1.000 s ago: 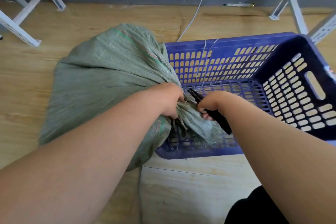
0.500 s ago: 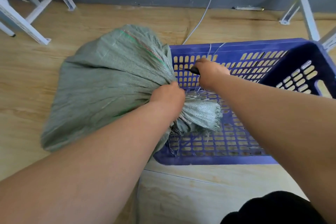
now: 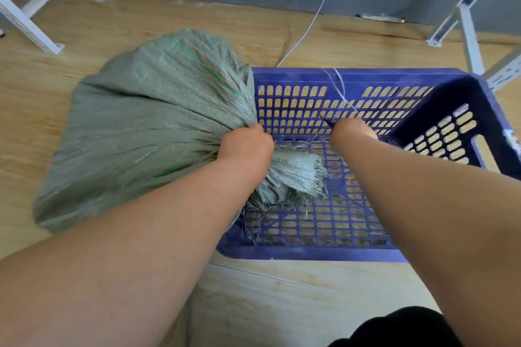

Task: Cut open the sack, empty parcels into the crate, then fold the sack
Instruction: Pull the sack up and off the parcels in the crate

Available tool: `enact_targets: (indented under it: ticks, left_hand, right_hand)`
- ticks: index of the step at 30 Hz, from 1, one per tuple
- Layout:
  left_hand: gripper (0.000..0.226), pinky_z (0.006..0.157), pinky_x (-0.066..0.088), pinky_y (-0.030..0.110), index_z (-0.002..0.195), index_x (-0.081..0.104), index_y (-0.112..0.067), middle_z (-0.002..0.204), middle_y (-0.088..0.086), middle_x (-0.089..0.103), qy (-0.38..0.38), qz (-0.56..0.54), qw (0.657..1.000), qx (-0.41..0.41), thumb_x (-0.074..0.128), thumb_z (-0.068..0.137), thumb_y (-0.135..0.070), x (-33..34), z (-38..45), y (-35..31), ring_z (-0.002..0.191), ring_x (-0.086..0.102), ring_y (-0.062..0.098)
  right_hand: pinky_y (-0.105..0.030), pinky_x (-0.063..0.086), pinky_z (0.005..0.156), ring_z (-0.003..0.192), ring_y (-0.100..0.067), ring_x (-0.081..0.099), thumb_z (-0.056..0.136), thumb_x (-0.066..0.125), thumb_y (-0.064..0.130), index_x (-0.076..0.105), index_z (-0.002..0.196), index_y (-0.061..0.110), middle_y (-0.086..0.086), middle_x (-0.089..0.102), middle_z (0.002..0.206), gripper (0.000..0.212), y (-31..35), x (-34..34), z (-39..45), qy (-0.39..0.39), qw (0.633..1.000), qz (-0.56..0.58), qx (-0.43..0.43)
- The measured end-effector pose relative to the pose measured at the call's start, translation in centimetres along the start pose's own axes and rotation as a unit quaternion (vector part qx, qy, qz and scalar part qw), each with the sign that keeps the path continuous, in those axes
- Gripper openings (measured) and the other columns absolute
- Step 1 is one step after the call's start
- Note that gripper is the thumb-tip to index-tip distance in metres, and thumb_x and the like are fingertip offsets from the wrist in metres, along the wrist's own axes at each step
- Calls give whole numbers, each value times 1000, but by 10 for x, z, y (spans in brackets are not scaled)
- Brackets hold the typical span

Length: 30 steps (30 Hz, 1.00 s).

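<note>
A bulging grey-green woven sack lies on the wooden floor, its gathered neck hanging over the left rim of a blue slotted plastic crate. My left hand grips the bunched neck. The frayed mouth fans out inside the crate. My right hand is over the crate and holds a black cutting tool, of which only the dark tip shows. A thin white string runs up from that hand over the crate's far rim.
White metal frame legs stand at the far left and far right. A white cable runs along the floor to the grey skirting. A dark patch of clothing shows at the bottom right.
My right hand drew the cutter away from the sack's neck, up and to the right over the crate. The neck's frayed end has fanned open. My left hand kept its grip.
</note>
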<state>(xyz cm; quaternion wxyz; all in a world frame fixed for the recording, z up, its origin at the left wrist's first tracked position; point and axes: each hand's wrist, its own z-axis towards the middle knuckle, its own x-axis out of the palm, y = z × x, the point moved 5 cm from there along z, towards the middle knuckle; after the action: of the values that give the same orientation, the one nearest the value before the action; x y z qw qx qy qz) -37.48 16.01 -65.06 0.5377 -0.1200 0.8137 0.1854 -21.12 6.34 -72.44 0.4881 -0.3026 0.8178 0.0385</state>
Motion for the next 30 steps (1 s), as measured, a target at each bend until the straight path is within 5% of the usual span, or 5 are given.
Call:
enact_targets:
  ticks: [8,12,15,22,30]
  left_hand:
    - [35,65,43,34,121,57,-10,114,9,50,-8,6,1000,1,57,87,0,2,4,-1,98,59,28]
    - [47,76,51,38,134,49,-17,121,5,51,-18,-83,996,9,64,89,-21,-1,1,8,105,59,27]
    - [62,90,48,37,140,43,-29,128,2,48,-26,-207,978,31,67,85,-40,-13,-5,34,114,56,25]
    - [31,95,47,24,116,68,-22,124,-2,52,-230,-419,868,-135,70,85,-22,-8,-45,209,97,64,15]
    - [59,106,41,38,138,48,-10,139,12,53,-108,-455,803,-370,69,86,-28,96,-93,314,125,53,28]
  right_hand:
    - [-22,52,51,57,-17,64,100,45,7,6,152,-1,-24,39,147,65,-6,24,-41,226,967,122,-3]
    - [-33,54,74,96,-27,66,92,59,13,49,133,2,-17,61,121,43,18,-48,-50,5,969,239,-62]
    - [-44,58,80,91,-32,69,88,60,10,62,110,2,-15,69,99,23,46,-96,-64,-87,933,340,-83]
    - [-45,59,75,82,-33,70,77,56,7,63,102,12,-12,72,91,26,147,-150,-122,-148,887,380,-218]
    - [-35,56,76,89,-31,67,82,59,7,60,110,16,-12,68,97,30,266,-138,-154,-106,907,252,-321]
